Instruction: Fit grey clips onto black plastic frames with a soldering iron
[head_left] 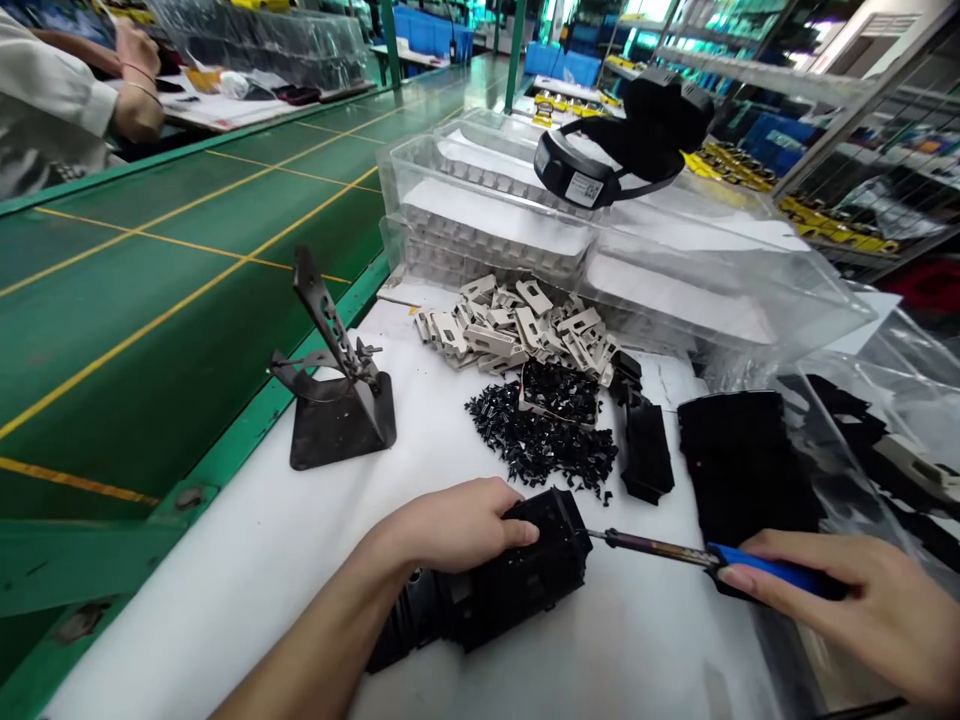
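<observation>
The black plastic housing [517, 575] lies on the white desk [225, 610] near its front edge, with the left hand [450, 525] curled closed over its top. The right hand [840, 600] is closed around the blue handle of a soldering iron [652, 552], whose tip reaches the housing's corner, either touching it or just beside it; the picture cannot settle which. Beyond the housing lies a heap of small black plastic parts [536, 440], then a heap of pale grey plastic brackets [510, 320], then stacked clear plastic trays [487, 200] with a black headset [622, 140] on top. A dark metal stand [337, 410] sits to the left, a flat black panel [742, 465] to the right. Past the green conveyor belt [187, 300], a co-worker's hand [139, 60] shows at the far left
</observation>
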